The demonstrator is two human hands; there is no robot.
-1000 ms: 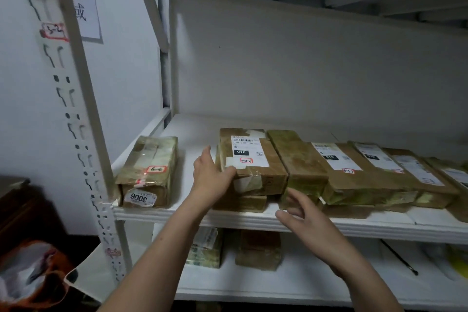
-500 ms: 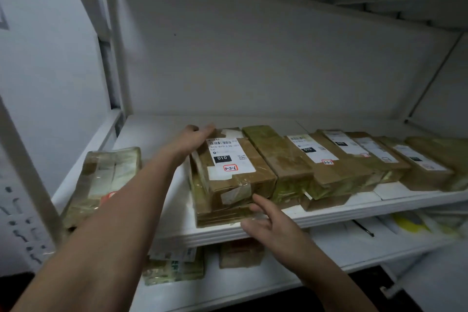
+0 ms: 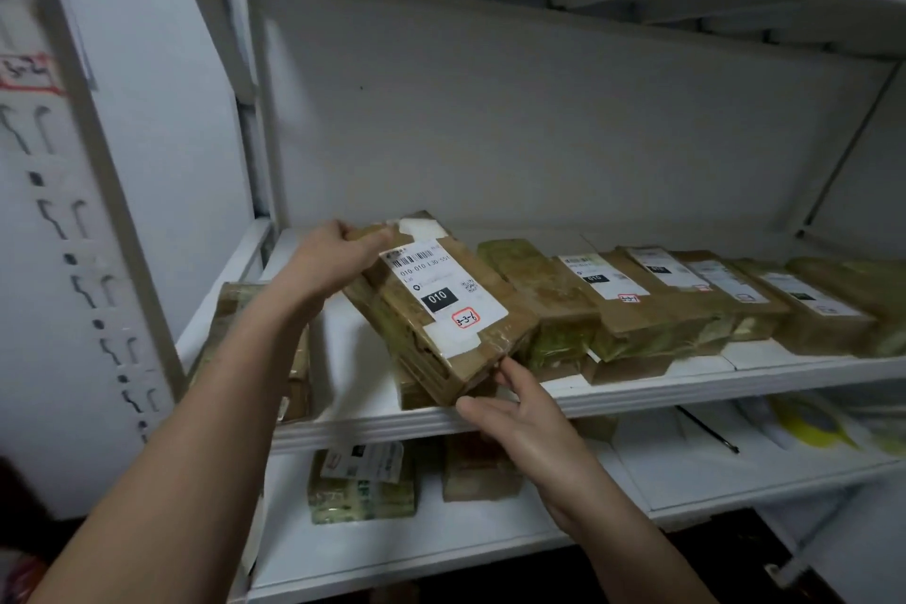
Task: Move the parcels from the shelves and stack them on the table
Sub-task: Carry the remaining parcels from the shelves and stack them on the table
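A taped brown parcel (image 3: 441, 309) with a white label reading 010 lies tilted on the white shelf (image 3: 637, 395), atop another parcel. My left hand (image 3: 328, 260) grips its far left corner, fingers curled over the top edge. My right hand (image 3: 510, 412) touches its near lower corner with straight fingers. A row of several similar parcels (image 3: 662, 304) lies to the right on the same shelf. One more parcel (image 3: 294, 368) sits at the shelf's left end, partly hidden behind my left forearm.
The lower shelf (image 3: 490, 540) holds two parcels (image 3: 363, 481) and, further right, a black pen-like stick (image 3: 706, 429) and yellow-white bags (image 3: 814, 422). A white perforated upright (image 3: 98, 211) stands at the left. Another shelf board hangs close overhead.
The labelled parcel has tilted up and slid forward toward the shelf edge. My left hand moved from its side to its far corner; my right hand came under its near corner.
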